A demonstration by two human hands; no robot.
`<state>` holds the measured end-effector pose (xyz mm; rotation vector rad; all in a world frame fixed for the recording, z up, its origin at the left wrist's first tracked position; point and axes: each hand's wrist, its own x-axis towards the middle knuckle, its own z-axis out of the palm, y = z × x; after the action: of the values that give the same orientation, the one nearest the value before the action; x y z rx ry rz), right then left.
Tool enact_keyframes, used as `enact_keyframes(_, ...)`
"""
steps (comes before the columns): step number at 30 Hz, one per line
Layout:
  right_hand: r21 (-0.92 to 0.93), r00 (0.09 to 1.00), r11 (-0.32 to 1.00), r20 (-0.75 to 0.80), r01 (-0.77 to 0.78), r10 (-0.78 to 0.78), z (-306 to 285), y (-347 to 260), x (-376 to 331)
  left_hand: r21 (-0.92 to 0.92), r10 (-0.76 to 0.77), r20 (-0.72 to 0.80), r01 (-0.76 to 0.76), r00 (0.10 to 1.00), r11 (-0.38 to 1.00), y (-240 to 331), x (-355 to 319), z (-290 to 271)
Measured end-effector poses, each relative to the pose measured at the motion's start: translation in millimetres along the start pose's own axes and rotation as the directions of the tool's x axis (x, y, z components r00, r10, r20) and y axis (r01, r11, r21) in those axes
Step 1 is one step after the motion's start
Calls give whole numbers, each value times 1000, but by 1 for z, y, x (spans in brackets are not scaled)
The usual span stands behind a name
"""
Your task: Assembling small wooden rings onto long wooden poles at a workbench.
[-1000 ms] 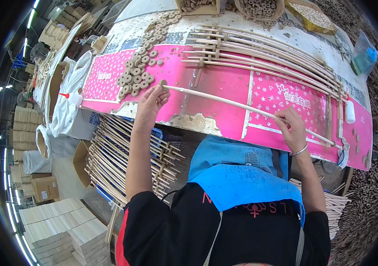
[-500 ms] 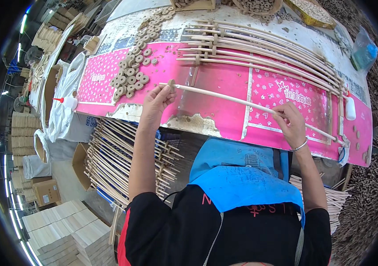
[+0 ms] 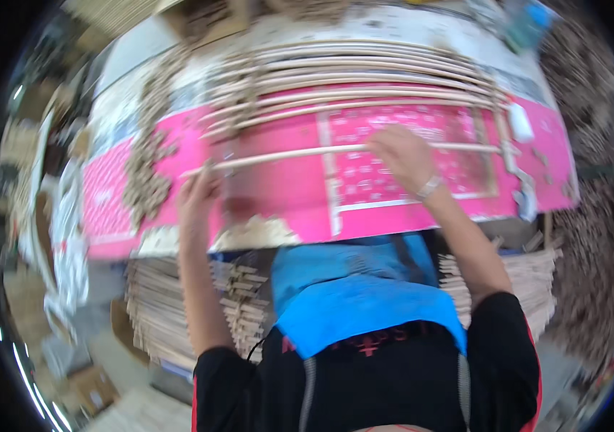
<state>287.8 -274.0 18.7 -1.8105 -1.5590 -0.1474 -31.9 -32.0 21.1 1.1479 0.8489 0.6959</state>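
Note:
A long pale wooden stick [image 3: 300,153] lies across the pink-covered table [image 3: 271,194]. My left hand [image 3: 197,196] grips its left end near the table's front edge. My right hand [image 3: 402,155], with a bracelet on the wrist, holds the stick further right, over a framed pink printed panel [image 3: 408,162]. Behind the stick, several similar long sticks [image 3: 350,83] lie side by side in a curved row. The picture is blurred by motion.
A heap of small round wooden rings [image 3: 145,176] lies on the table's left part. Bundles of sticks [image 3: 170,309] are stacked under the table on the left and by my right side [image 3: 530,277]. A white cloth [image 3: 62,230] hangs at the left. A blue apron [image 3: 357,295] covers my front.
The view has swung, so the table sits more level and to the right. Both hands still hold the stick; the right hand has slid left along it, toward the middle.

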Motion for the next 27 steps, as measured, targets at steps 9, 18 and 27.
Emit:
enact_keyframes(9,37,996,996,21,-84,84,19,21,29,-81,-43,-24,41,999,996,-4,28,1)
enact_keyframes(18,77,999,996,-22,-35,37,48,46,37,16,-50,-71,51,996,999,-6,39,11)
enact_keyframes(27,72,994,993,66,-91,86,38,49,38,903,594,278,-417,755,107,16,33,23)
